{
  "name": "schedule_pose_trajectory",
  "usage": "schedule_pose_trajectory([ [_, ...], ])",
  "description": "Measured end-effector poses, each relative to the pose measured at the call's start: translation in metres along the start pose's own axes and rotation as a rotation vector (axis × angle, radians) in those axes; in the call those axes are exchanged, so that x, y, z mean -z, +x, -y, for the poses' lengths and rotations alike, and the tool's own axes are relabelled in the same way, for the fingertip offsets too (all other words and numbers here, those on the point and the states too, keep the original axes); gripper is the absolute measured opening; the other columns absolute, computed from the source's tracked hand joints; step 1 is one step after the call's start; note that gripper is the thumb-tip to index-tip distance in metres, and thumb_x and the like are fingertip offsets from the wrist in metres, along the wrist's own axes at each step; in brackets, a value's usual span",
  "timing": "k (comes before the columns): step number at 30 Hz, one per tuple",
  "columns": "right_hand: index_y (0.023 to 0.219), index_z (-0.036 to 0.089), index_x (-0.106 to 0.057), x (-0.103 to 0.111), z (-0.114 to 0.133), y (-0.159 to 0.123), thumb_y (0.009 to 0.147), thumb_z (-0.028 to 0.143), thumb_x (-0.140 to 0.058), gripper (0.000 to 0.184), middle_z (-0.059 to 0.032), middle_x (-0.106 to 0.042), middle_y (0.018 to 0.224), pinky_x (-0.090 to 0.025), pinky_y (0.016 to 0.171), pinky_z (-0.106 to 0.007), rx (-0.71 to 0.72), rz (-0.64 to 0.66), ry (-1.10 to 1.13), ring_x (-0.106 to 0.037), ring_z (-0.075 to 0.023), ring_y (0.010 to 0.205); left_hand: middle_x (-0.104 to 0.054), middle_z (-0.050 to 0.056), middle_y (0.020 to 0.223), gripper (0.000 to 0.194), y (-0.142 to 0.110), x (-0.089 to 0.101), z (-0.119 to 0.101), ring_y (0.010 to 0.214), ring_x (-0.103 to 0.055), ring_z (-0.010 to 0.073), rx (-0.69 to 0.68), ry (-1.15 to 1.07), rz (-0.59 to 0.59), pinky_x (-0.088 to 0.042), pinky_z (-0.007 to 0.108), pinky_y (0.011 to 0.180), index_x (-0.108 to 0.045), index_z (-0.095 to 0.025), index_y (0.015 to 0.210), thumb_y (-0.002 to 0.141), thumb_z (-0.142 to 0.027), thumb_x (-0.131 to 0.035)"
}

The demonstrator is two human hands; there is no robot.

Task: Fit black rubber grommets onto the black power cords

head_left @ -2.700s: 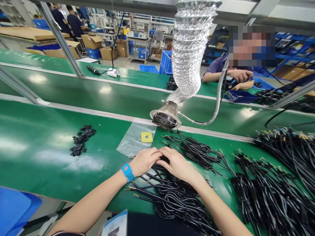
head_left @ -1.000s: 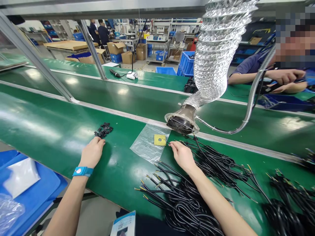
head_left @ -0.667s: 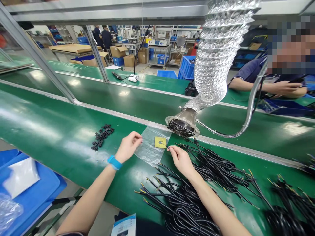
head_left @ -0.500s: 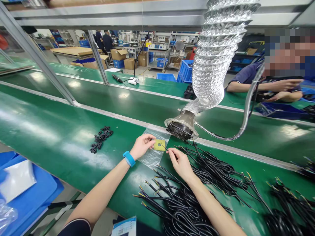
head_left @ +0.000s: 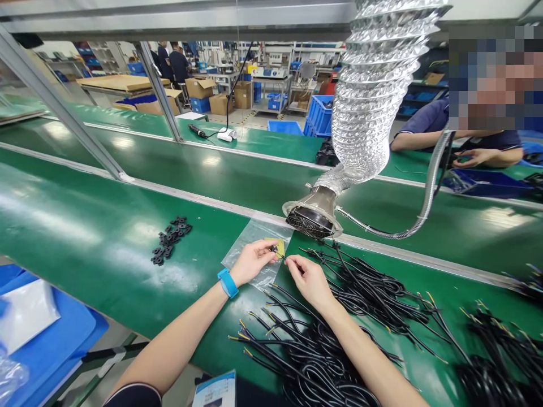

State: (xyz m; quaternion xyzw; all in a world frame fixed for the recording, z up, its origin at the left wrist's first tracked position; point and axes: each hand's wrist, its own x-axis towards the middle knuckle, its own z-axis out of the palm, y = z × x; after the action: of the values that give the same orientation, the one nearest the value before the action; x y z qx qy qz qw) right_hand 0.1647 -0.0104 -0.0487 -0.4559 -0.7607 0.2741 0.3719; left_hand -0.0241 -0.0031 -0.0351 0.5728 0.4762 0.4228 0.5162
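My left hand [head_left: 254,261], with a blue band at the wrist, pinches a small black part [head_left: 274,248] between thumb and fingertips. Behind the part is a yellow square pad [head_left: 280,245], partly covered by my left fingers. My right hand [head_left: 306,277] is closed on a thin dark stick [head_left: 281,256], whose end reaches toward the black part; I cannot tell whether they touch. Both hands are over a clear plastic sheet [head_left: 242,240] on the green bench. A cluster of small black pieces [head_left: 172,240] lies to the left.
A fume hood [head_left: 311,215] on a silver duct [head_left: 365,113] hangs just beyond my hands. Bundles of black cables [head_left: 326,362] lie under and beside my right forearm. A metal frame post [head_left: 68,96] stands left. Across the bench a co-worker's hands [head_left: 479,157] handle something dark.
My left hand has let go of the yellow pad's edge and now holds a small black part in front of it. The stick stays in my right hand. The view has shifted slightly.
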Motion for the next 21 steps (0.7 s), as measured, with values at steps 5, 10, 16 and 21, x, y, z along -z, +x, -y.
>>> schedule_pose_trajectory([
  [5,0.085,0.02,-0.067,-0.0003,0.0004,-0.0007,0.094,0.032,-0.042,0.03,-0.0061,-0.072,0.08,-0.051,0.065,-0.027,0.024,0.007,-0.028,-0.067,-0.0181,0.069,-0.067,0.008,0.096,0.032,-0.003,0.0025,-0.0015,0.074,-0.065,0.0148,-0.134,0.233,-0.045,-0.055,0.03,0.073,-0.069,-0.017,0.114,0.084,-0.027,-0.064],
  [10,0.088,0.02,-0.069,0.0015,0.0011,-0.0013,0.096,0.034,-0.042,0.031,-0.0049,-0.068,0.074,-0.047,0.06,-0.026,0.085,0.034,-0.104,-0.063,-0.0165,0.065,-0.067,0.007,0.097,0.029,-0.0043,0.0057,-0.0027,0.079,-0.063,0.0152,-0.207,0.398,-0.042,-0.055,0.03,0.075,-0.07,-0.019,0.113,0.087,-0.023,-0.059],
  [16,0.089,0.02,-0.071,0.0032,0.001,-0.0021,0.097,0.034,-0.043,0.033,-0.0034,-0.063,0.07,-0.043,0.057,-0.025,0.101,0.024,-0.131,-0.059,-0.0145,0.06,-0.065,0.008,0.098,0.032,-0.0052,0.007,-0.0048,0.08,-0.062,0.0151,-0.163,0.382,0.013,-0.055,0.03,0.075,-0.068,-0.018,0.117,0.087,-0.024,-0.058],
  [21,0.09,0.02,-0.072,0.0026,-0.0006,-0.0022,0.097,0.035,-0.042,0.034,-0.0031,-0.062,0.069,-0.042,0.056,-0.025,0.087,-0.019,-0.179,-0.058,-0.0142,0.059,-0.061,0.01,0.106,0.034,-0.007,0.0083,-0.0062,0.083,-0.067,0.0163,-0.105,0.205,0.114,-0.056,0.034,0.081,-0.067,-0.018,0.12,0.092,-0.029,-0.051],
])
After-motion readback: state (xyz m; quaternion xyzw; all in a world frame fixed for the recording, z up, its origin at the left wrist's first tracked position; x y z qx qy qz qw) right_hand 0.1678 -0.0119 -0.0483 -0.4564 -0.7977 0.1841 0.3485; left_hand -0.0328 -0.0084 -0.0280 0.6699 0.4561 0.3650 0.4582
